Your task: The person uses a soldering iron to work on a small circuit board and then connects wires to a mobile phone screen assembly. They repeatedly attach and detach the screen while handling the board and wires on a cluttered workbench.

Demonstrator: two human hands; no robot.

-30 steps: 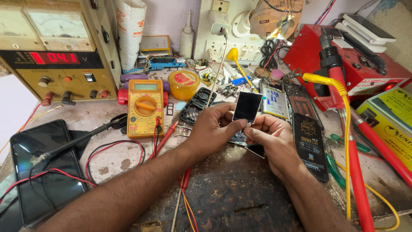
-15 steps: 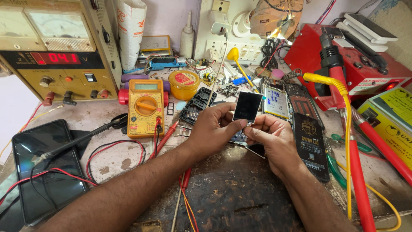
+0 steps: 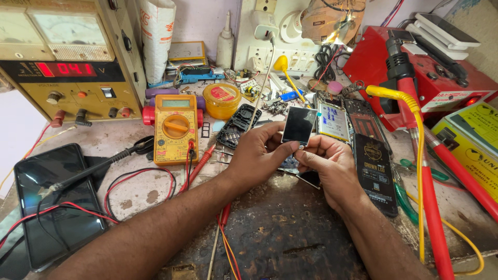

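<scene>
1. Above the scarred dark workbench (image 3: 290,243), the left hand (image 3: 257,155) and right hand (image 3: 332,168) pinch a small black rectangular glass display panel (image 3: 299,125) upright by its lower edge.
2. Thin, light and stiff, it looks brittle; edge grips suit it best.

Worn workbench (image 3: 290,243) (scuffed, dark), pale wall (image 3: 202,21)
</scene>
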